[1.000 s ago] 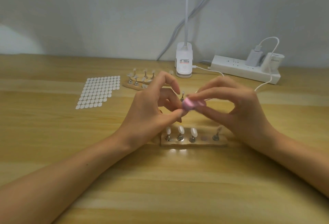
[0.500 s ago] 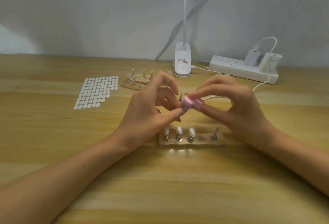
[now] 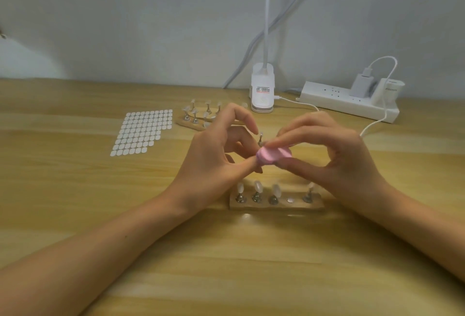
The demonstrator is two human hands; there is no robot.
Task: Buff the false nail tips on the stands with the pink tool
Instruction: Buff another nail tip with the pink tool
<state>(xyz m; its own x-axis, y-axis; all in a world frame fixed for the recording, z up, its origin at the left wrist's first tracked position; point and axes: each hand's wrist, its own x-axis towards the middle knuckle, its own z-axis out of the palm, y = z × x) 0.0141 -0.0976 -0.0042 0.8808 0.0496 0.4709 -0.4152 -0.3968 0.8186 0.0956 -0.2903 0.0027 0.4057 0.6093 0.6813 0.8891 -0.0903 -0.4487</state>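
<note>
Near: wooden stand [image 3: 276, 206], four nail tips [image 3: 258, 186] upright on it, one seat bare.
Above it: left hand [image 3: 214, 154], thumb and fingers pinching a lifted peg [image 3: 260, 139] (its tip hidden behind the tool).
Right hand [image 3: 334, 162]: pinching the pink tool [image 3: 273, 155] against it.
Handling advice: short, light strokes, with the peg braced steady.
Far: second stand [image 3: 191, 124], more tips.

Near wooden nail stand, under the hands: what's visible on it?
The near wooden stand is a pale wood bar lying flat on the table, long side facing the camera. Four metal holders each carry a translucent nail tip. The fourth spot from the left shows only a bare metal disc. The right hand overlaps its right end in view.
</note>
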